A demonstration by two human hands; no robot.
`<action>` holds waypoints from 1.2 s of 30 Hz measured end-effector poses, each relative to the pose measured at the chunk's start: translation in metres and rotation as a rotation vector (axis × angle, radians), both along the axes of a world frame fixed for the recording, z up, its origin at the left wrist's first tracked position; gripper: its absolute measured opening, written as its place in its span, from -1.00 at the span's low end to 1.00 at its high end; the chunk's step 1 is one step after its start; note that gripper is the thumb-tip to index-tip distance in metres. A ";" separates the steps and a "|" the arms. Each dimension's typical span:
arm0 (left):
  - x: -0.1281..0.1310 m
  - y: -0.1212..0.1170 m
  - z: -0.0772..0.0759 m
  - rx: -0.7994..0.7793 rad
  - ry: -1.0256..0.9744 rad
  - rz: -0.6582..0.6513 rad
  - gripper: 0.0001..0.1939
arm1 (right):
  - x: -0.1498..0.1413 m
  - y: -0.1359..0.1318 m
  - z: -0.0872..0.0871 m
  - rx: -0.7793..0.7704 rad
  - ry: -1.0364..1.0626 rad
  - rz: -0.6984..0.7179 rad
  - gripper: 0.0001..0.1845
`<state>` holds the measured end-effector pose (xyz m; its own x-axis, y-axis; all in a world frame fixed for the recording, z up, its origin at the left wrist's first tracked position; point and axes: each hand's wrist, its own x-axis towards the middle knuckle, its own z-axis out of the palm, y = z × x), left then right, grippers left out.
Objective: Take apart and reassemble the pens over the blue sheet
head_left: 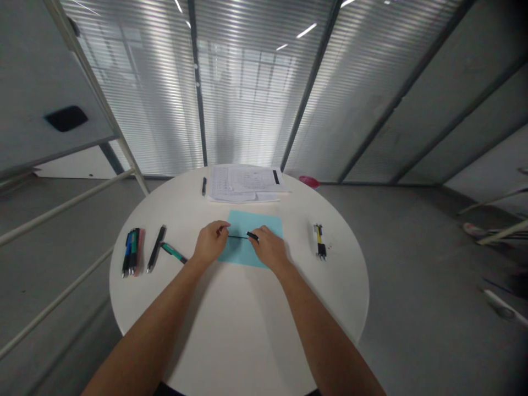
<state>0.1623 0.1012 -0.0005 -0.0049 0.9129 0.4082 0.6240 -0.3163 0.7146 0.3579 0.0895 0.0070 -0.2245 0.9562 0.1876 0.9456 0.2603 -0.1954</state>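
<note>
Over a light-blue sheet (243,257) on the round table, my two hands work close together. My right hand (268,248) is closed around a short black pen part (252,236). A thin dark rod, like a pen refill (237,237), runs from it across to my left hand (212,241). The fingertips of my left hand are pinched at the rod's other end; whether the rod is fully inside the black part cannot be made out. Left of my left forearm lies a green-and-black pen (174,252), with a black pen (157,248) beside it.
Several pens (132,252) lie grouped at the white table's (243,313) left edge. Yellow and black pens (319,242) lie on the right. Printed papers (247,184) and a dark pen (204,186) are at the back, near a pink object (309,181). A metal frame (93,190) stands left.
</note>
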 end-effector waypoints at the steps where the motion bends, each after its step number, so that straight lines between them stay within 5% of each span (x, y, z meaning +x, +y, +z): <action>1: 0.000 0.000 0.000 -0.003 0.003 0.000 -0.73 | 0.000 0.000 0.000 -0.003 -0.011 -0.001 -0.78; 11: 0.000 -0.001 -0.001 -0.027 0.006 0.007 -0.71 | -0.001 0.002 0.003 -0.016 -0.003 -0.064 -0.76; 17: 0.001 0.001 -0.003 -0.026 -0.080 -0.022 -0.71 | 0.000 0.004 0.008 0.050 0.307 -0.072 -0.75; 23: 0.006 -0.003 0.005 -0.029 -0.060 -0.181 -0.71 | -0.009 0.001 0.004 0.063 0.626 0.140 -0.75; 28: 0.011 -0.006 0.013 -0.131 -0.262 -0.269 -0.70 | -0.014 -0.002 0.003 0.010 0.688 0.253 -0.76; 36: 0.013 -0.005 0.017 -0.187 -0.641 -0.188 -0.68 | -0.012 -0.010 0.013 0.007 0.546 0.209 -0.64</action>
